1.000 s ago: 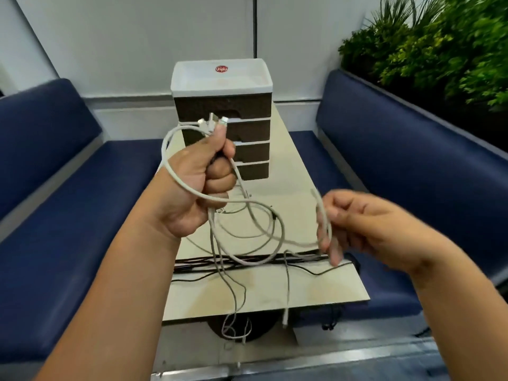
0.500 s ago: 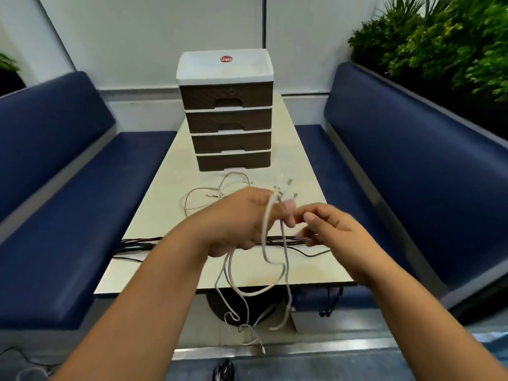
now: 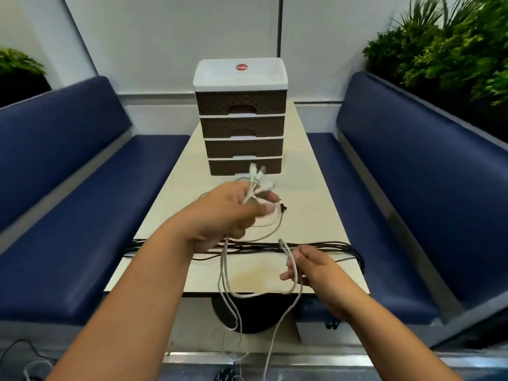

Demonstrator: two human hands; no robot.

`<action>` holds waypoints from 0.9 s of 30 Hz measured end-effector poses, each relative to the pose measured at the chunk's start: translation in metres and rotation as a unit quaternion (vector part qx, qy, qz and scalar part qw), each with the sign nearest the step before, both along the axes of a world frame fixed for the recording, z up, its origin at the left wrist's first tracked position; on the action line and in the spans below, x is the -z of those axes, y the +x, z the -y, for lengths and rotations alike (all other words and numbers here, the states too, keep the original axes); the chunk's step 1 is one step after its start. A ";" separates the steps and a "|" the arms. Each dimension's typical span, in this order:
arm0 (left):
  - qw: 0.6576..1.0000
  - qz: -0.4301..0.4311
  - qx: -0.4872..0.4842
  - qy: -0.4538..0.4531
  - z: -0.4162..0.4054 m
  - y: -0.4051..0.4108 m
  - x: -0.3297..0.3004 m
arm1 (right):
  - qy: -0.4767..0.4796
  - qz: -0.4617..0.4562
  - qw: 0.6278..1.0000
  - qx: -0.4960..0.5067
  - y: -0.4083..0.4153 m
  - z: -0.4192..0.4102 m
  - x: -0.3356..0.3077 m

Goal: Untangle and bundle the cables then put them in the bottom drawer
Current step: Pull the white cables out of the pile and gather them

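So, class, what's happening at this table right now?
A person is sorting white cables. The left hand bunches several connector ends together in its grip, while the right hand pinches one loop. Black cables lie across the table. All four drawers of the drawer unit are shut.

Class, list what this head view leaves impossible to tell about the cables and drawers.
- Drawer unit: contents hidden behind shut fronts.
- White cables: cable count unclear; strands overlap inside the left hand grip.
- Hanging ends: blurred, cut off by the bottom edge.
- Black cables: the left arm covers the middle.
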State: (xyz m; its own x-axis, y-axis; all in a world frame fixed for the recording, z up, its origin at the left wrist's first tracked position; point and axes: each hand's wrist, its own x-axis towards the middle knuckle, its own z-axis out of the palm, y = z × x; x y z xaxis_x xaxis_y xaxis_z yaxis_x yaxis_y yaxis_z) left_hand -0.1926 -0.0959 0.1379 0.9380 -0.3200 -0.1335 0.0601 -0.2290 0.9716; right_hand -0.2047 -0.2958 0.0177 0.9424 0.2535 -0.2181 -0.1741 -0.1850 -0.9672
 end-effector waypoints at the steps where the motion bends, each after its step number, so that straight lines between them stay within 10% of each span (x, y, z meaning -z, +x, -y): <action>1: 0.999 0.001 -0.023 -0.035 -0.002 0.001 -0.003 | -0.042 -0.009 0.999 -0.021 0.002 0.000 0.005; 8: 0.963 -0.008 -0.116 -0.241 -0.001 0.008 -0.016 | -0.216 0.028 0.969 -0.119 0.017 -0.001 0.013; 12: 0.933 -0.005 -0.116 -0.341 0.000 0.011 -0.021 | 0.022 0.047 0.999 -0.003 0.028 -0.017 -0.014; 15: 0.912 -0.003 -0.100 -0.398 -0.001 0.019 -0.028 | 0.172 -0.010 0.980 -0.102 0.039 -0.016 -0.031; 22: 0.904 0.014 -0.079 -0.419 -0.017 0.045 -0.037 | -0.194 0.063 0.969 -0.142 0.071 -0.013 -0.028; 27: 0.906 0.013 -0.076 -0.415 -0.022 0.070 -0.030 | 0.142 0.036 0.986 -0.075 0.075 -0.050 -0.053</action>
